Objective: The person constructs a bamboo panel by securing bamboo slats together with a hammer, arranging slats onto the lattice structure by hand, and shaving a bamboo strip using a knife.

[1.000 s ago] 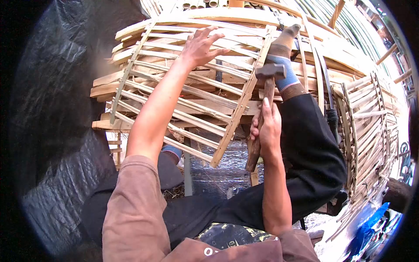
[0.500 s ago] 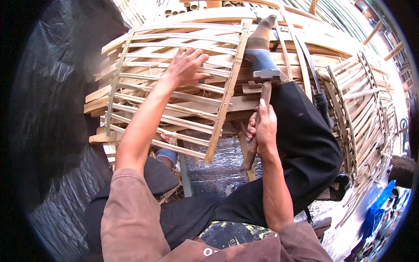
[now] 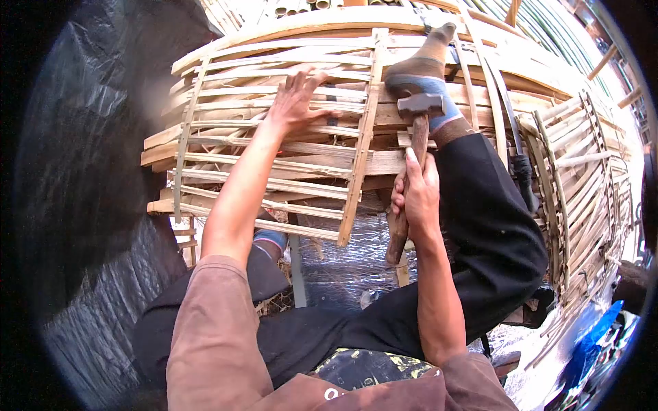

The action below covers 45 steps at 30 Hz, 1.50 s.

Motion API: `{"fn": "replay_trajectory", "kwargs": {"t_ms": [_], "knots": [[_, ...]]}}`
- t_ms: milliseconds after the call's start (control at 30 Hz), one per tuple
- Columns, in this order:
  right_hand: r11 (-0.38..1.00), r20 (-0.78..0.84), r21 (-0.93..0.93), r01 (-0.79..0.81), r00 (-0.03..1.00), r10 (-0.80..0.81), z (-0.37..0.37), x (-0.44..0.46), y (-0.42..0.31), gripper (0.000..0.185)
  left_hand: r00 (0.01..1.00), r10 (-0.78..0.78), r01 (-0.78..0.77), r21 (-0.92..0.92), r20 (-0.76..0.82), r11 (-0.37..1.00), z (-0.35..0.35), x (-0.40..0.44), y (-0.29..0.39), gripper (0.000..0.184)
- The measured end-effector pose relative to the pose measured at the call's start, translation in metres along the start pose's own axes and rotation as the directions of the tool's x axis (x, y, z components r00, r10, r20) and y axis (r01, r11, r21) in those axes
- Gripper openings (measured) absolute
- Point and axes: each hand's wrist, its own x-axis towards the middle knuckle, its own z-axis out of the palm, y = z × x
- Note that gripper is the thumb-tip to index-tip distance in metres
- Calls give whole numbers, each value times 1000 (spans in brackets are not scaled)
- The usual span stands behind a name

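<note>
A person in a brown shirt [image 3: 219, 329] and black trousers [image 3: 490, 205] works from the lower edge of the view, right hand [image 3: 419, 195] closed round the wooden handle of a hammer [image 3: 419, 130] just right of centre, its head seen against a socked foot [image 3: 418, 68]. Above centre, the left hand [image 3: 291, 106] spreads over a slatted panel [image 3: 308, 148], fingers slightly bent, thumb held apart; whether it presses on the slats or only hovers cannot be told. The panel, upper centre to left, has turned within the past second: its right-hand rail, which slanted toward the lap, now stands nearer upright in the view, and the piece sits farther left over rough planks [image 3: 161, 147]. The hammer grip is little changed, so this looks like a moment of positioning rather than striking, with the panel lying more squarely along the planks. Below it, at lower centre, a silvery sheet [image 3: 343, 260] glints. A second slatted piece [image 3: 589, 185] stands at the right, well apart from the hands, while black sheeting [image 3: 89, 171] fills the left. Farthest off, bamboo tubes [image 3: 295, 8] show their cut ends along the top edge.
</note>
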Motion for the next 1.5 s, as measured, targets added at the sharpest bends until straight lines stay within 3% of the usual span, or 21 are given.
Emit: {"fn": "replay_trajectory", "kwargs": {"t_ms": [33, 100, 233, 300, 500, 633, 700, 733, 833, 967, 1000, 1033, 1100, 1233, 1300, 1400, 1500], "knots": [[1000, 6, -5, -5, 1000, 5, 8, 7, -2, 28, 990, -57, 49, -71, -126, 996, 16, -1, -6, 91], [996, 21, -48, 77, 997, -76, 25, 28, -8, 27, 956, -286, 281, -80, -67, 956, 15, 9, 2, 89], [964, 45, -62, 258, 966, -256, 61, 84, -10, 27, 919, -383, 385, 1, 90, 923, 17, 20, -1, 75], [979, -4, -92, 181, 983, -182, 78, 104, -12, 27, 915, -372, 365, 75, 154, 928, 15, 19, 0, 69], [994, -111, -52, 96, 989, -101, 117, 118, 9, 25, 899, -406, 408, 22, 166, 913, 9, 19, -3, 64], [985, -141, -18, 173, 975, -174, 131, 117, 19, 24, 938, -313, 319, -23, 151, 947, 9, 13, -24, 51], [960, -149, -206, 192, 963, -224, 133, 123, 21, 24, 971, -235, 226, 151, 48, 962, 11, 11, -26, 50], [980, -163, -162, 115, 976, -141, 140, 117, 12, 24, 969, -248, 244, 138, 15, 960, 16, 10, -25, 50], [989, -194, -51, 136, 970, -144, 146, 111, 6, 24, 957, -288, 285, 50, 48, 957, 11, 11, -23, 51], [957, -275, -62, 285, 916, -290, 157, 111, 20, 30, 948, -301, 296, 61, 100, 953, 7, 13, -23, 52], [940, -270, -245, 237, 915, -301, 154, 131, 34, 30, 945, -306, 300, 63, 116, 952, 5, 14, -22, 52], [940, -282, -248, 234, 911, -301, 154, 131, 26, 30, 948, -296, 291, 56, 120, 955, 9, 13, -24, 52], [948, -215, -313, 48, 969, -120, 153, 133, 10, 35, 958, -282, 282, 16, 50, 959, 17, 14, -30, 52], [935, -198, -202, 291, 923, -330, 147, 115, 8, 29, 955, -289, 289, 19, 63, 957, 14, 15, -29, 50], [913, -225, -275, 301, 903, -366, 154, 109, 14, 28, 963, -270, 270, 18, 14, 963, 15, 12, -30, 50], [850, -168, -509, 135, 953, -252, 147, 160, 33, 28, 957, -290, 289, 19, 23, 957, 17, 13, -29, 51], [881, -124, -433, 191, 955, -268, 146, 135, 5, 27, 968, -247, 247, -4, -46, 969, 28, 14, -36, 49]]}}
